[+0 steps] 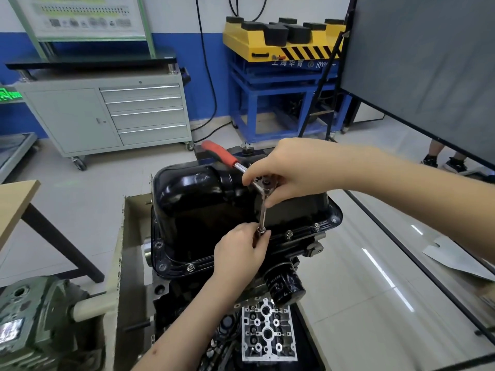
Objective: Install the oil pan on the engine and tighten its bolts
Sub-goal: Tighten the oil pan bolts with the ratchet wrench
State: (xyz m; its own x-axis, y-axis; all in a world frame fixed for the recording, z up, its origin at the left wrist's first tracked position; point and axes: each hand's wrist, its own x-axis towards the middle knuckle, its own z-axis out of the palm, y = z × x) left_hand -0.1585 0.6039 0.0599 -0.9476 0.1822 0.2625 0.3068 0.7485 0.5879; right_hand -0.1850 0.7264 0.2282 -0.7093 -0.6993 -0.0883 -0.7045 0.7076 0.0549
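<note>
Head view: I look down on an engine (pixel 203 295) with the black oil pan (pixel 203 199) seated on top, its rim lined with bolts (pixel 289 233). I judge the pan stiff, glossy and slippery, best steadied by its rim. My right hand (pixel 289 170) grasps the head of a red-handled ratchet (pixel 227 156), which looks rigid and fairly heavy. My left hand (pixel 241 253) pinches the lower end of the extension bar (pixel 262 210), guiding its socket (pixel 261 231) onto a rim bolt.
</note>
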